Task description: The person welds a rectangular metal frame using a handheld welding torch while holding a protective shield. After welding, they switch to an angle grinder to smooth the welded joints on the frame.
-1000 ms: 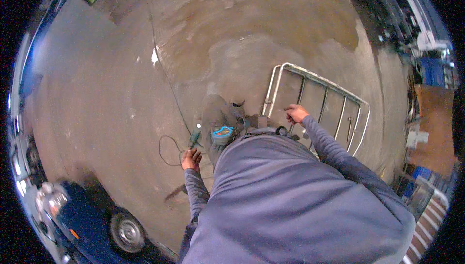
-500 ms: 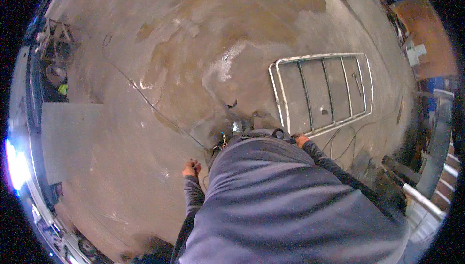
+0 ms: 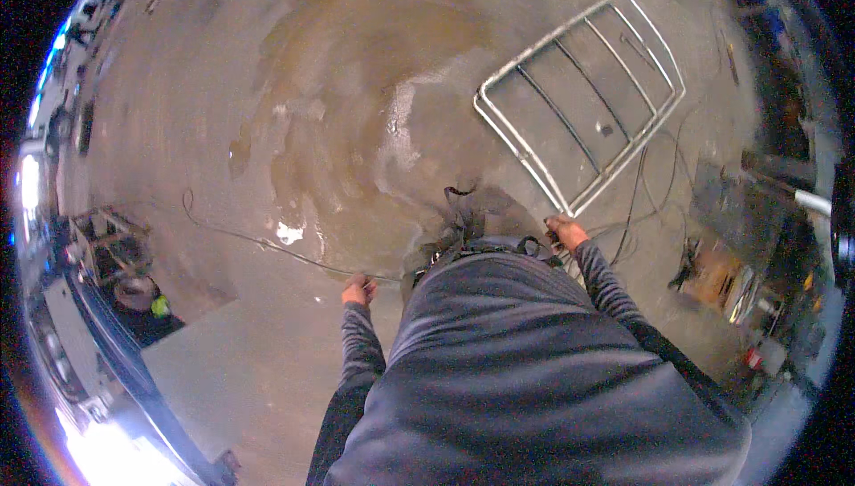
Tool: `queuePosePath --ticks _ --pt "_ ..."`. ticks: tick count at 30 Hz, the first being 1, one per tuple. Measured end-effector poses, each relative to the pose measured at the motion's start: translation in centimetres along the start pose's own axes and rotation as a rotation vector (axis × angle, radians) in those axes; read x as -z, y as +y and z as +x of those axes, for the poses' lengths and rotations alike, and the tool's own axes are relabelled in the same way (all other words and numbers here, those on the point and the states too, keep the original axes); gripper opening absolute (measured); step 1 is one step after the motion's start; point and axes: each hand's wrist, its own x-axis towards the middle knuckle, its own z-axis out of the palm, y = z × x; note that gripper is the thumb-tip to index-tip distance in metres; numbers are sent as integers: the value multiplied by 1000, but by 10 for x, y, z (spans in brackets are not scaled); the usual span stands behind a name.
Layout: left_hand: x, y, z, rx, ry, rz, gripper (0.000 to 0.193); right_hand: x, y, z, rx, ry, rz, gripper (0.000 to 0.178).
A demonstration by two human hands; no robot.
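My left hand (image 3: 359, 289) hangs out from my left side, fingers curled in. A thin dark cable (image 3: 307, 261) on the floor passes just beyond it; whether the hand touches the cable is unclear. In front of my right hip is my right hand (image 3: 566, 231), its fingers bent and dark at the tips. What either hand holds, if anything, is hidden. Past the right hand lies a pale tubular metal frame (image 3: 527, 161) with several crossbars, its nearest corner overlapping the fingers in view. Contact there cannot be made out.
Wet brown patches and a glossy streak (image 3: 401, 121) mark the concrete floor. More cable (image 3: 631, 210) loops beside the frame. Left stand a wooden stand (image 3: 107, 228) and a grey flat sheet (image 3: 200, 379). Cluttered boards and tools (image 3: 721, 281) lie at right.
The view has turned, so the frame now appears higher and tilted, its near corner beside my right hand. My right hand has come slightly forward from my waist. My left hand's fingers look more curled.
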Motion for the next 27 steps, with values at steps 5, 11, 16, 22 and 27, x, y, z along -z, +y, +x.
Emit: queuePosePath --ticks 5,11,16,22,27 --pt "-61 119 33 54 -134 0 23 -29 -39 28 169 115 -215 42" --pt "-133 242 102 -69 -344 425 40 -48 -56 103 180 157 -446 43" --pt "-245 295 148 166 -547 967 74 -69 -42 142 151 150 -440 45" --pt "-334 258 204 -242 -759 1537 100 -103 -38 172 11 258 -281 48" --pt "-359 269 214 -62 -340 1827 91 -109 -56 232 12 243 -135 52"
